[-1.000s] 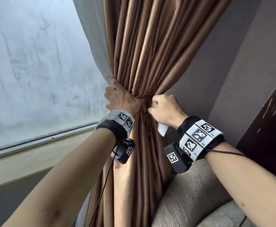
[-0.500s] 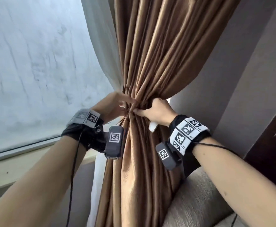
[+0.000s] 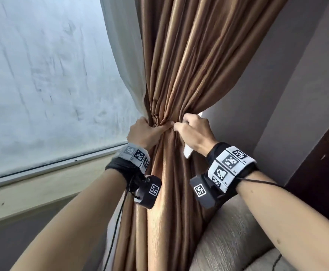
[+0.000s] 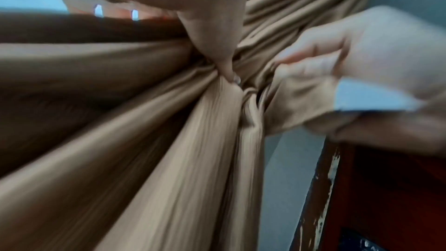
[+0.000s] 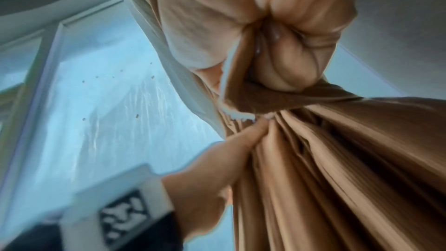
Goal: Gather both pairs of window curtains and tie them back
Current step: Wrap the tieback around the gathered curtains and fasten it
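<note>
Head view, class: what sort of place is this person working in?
Probably a living room or bedroom in a home. A brown curtain with a pale lining hangs beside a large window, and an upholstered grey armchair or sofa stands just below it.

The brown curtain (image 3: 179, 75) ran off the top and bottom of the head view. The left hand (image 3: 146, 132) had its fingertips buried behind the gathered folds, and the right hand (image 3: 194, 132) covered most of the tie-back strip (image 3: 189, 153). Both wrist views were smeared with blur.
</note>
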